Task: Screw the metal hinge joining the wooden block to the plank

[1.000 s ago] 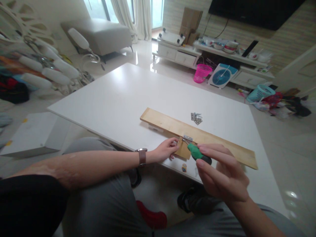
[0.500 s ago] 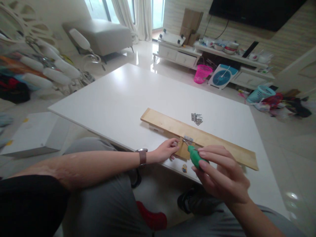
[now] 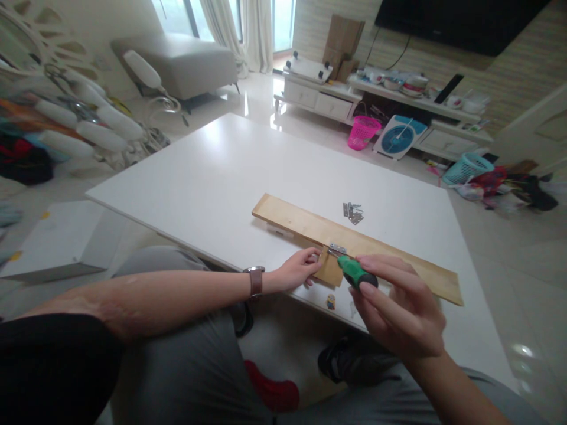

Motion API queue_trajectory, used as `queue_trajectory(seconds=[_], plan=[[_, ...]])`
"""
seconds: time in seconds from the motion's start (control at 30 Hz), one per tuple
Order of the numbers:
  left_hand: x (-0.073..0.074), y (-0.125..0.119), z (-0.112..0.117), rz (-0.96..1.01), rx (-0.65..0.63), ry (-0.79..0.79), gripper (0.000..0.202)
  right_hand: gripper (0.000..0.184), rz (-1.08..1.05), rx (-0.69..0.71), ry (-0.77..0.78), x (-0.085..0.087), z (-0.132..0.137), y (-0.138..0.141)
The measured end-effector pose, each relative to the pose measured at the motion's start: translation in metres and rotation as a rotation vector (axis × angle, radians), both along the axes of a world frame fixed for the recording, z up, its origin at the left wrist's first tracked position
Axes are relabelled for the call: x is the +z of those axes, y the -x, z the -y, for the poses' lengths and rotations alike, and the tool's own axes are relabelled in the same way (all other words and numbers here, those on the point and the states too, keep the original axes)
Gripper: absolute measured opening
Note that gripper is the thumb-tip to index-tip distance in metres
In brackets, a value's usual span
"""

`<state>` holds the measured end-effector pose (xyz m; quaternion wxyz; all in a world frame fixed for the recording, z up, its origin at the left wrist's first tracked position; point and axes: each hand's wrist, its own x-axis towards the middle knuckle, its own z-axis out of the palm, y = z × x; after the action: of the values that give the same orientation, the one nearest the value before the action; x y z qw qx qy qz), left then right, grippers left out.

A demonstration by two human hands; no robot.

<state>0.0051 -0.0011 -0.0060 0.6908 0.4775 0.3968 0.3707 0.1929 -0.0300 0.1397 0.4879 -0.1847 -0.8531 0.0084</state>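
Note:
My right hand (image 3: 401, 304) grips a green and black screwdriver (image 3: 354, 271) between thumb and fingers. Its tip points left, down at a metal hinge (image 3: 337, 248). That hinge lies across the joint between a long wooden board (image 3: 301, 223) and a short wooden piece (image 3: 328, 274). My left hand (image 3: 299, 268) is closed around the left edge of the short piece, at the near side of the long board. Whether the tip sits in a screw is too small to tell.
Behind the board, loose hinges and screws (image 3: 353, 212) lie on the white table (image 3: 199, 171). A small cartoon sticker (image 3: 331, 301) is near the table's front edge. A white box (image 3: 57, 236) stands at the left, and a pink basket (image 3: 364, 131) is on the floor beyond.
The screwdriver has swung to a lower slant, its handle shifting slightly right, and my right fingers have changed their hold on it. My left hand and the boards look unmoved.

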Motion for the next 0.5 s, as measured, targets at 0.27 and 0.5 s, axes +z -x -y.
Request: queue_trajectory(seconds=[0.27,0.5], plan=[[-0.0031,-0.0003,-0.0007,-0.013,-0.002,-0.009,0.04,0.053,0.041,0.077,0.012,0.0002,-0.0016,-0.0036],[-0.0037,-0.0009,-0.0004,-0.004,0.02,-0.014,0.044,0.034,0.014,-0.092,-0.106,-0.0019,-0.0024,-0.0024]])
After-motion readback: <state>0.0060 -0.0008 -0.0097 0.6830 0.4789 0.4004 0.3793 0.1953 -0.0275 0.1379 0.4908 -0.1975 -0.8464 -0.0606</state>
